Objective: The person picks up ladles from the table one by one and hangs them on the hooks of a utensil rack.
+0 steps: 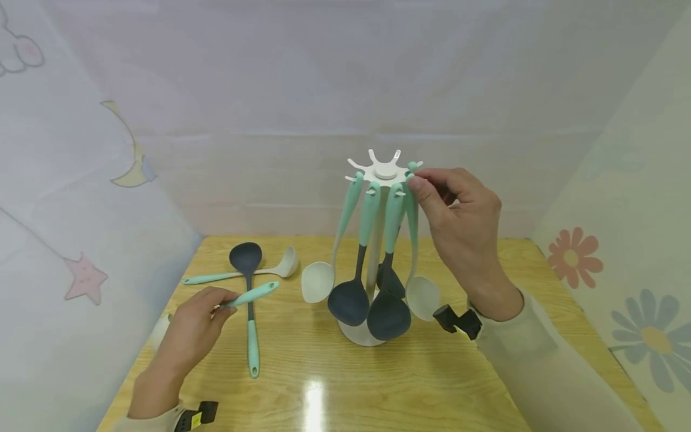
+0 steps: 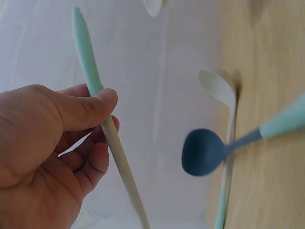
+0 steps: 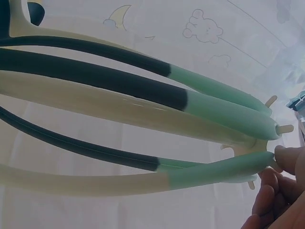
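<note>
My right hand (image 1: 466, 219) pinches the mint handle top of a white-headed utensil (image 1: 423, 297) at a hook of the white utensil rack (image 1: 385, 172). In the right wrist view, its thumb and fingertips meet at that handle's end (image 3: 224, 170). My left hand (image 1: 189, 327) holds a utensil with a mint handle (image 1: 254, 294) between thumb and fingers, above the table. Its pale shaft (image 2: 125, 164) shows in the left wrist view; the white head (image 1: 161, 330) is mostly behind the hand, so its kind is unclear.
Several dark and white utensils, among them a dark one (image 1: 348, 303) and a white one (image 1: 317, 282), hang round the rack. On the wooden table (image 1: 302, 360) at left, a dark ladle (image 1: 245, 258) lies across a white ladle (image 1: 288, 262). Fabric walls surround the table.
</note>
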Motion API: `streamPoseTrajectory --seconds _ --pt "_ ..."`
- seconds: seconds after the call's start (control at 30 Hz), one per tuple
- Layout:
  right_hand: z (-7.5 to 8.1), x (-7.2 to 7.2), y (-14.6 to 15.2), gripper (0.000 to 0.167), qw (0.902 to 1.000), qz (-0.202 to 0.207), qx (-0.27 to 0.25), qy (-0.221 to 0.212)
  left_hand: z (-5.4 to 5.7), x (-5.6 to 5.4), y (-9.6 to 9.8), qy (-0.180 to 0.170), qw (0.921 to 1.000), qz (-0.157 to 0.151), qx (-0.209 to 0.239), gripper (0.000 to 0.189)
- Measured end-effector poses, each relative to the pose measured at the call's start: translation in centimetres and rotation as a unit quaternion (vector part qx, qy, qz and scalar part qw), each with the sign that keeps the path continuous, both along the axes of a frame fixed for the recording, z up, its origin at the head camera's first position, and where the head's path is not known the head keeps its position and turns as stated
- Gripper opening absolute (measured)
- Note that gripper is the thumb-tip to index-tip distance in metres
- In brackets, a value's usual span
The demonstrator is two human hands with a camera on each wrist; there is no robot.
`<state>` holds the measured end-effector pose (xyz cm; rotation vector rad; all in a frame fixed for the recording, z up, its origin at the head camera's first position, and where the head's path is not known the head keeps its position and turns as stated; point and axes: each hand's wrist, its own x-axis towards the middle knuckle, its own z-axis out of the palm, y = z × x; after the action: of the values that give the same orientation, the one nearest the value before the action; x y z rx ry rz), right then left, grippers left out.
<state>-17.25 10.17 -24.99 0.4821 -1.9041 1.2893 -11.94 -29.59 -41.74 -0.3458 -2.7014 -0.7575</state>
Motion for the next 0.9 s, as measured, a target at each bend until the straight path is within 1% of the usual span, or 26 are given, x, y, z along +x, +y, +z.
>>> streamPoseTrajectory --seconds 0.1,0.13,0.27,0.37,0.47,0.57,0.67,0.73,0.8,0.9 --pt "0.0 -0.1 0.1 0.010 1.0000 -0.004 0.003 -0.007 0.8 0.1 1.1 -0.006 0.9998 0.006 0.018 0.027" --pt "0.0 -0.2 0.1 0.010 0.9999 -0.005 0.005 -0.009 1.0 0.0 1.5 -0.003 0.9998 0.008 0.020 0.027" --pt "0.0 -0.7 0.4 0.012 0.9998 -0.006 0.015 -0.009 1.8 0.0 2.9 0.023 0.9992 0.001 0.034 0.027" --pt "0.0 -1.2 0.7 0.014 0.9996 -0.004 0.021 -0.018 2.1 -0.1 3.7 0.045 0.9973 -0.010 0.057 0.028" --pt "0.1 -1.8 1.0 0.015 0.9991 0.008 0.015 -0.038 2.4 -0.3 4.4 0.059 0.9944 -0.014 0.086 0.027" --pt "0.3 -2.3 1.1 0.017 0.9976 0.026 0.003 -0.064 2.7 -0.5 5.0 0.067 0.9916 -0.010 0.111 0.026" --pt "0.4 -2.6 1.2 0.020 0.9952 0.041 -0.005 -0.089 3.0 -0.8 5.6 0.072 0.9895 -0.006 0.125 0.024" --pt "0.4 -2.6 1.2 0.023 0.9945 0.041 -0.005 -0.097 3.3 -0.9 6.0 0.075 0.9884 -0.003 0.132 0.024" --pt "0.4 -2.4 1.2 0.024 0.9954 0.031 -0.016 -0.090 3.7 -1.0 6.4 0.076 0.9873 0.003 0.140 0.024" --pt "0.5 -1.6 1.2 0.026 0.9985 0.000 -0.030 -0.045 4.5 -1.3 7.1 0.065 0.9841 0.016 0.164 0.024"
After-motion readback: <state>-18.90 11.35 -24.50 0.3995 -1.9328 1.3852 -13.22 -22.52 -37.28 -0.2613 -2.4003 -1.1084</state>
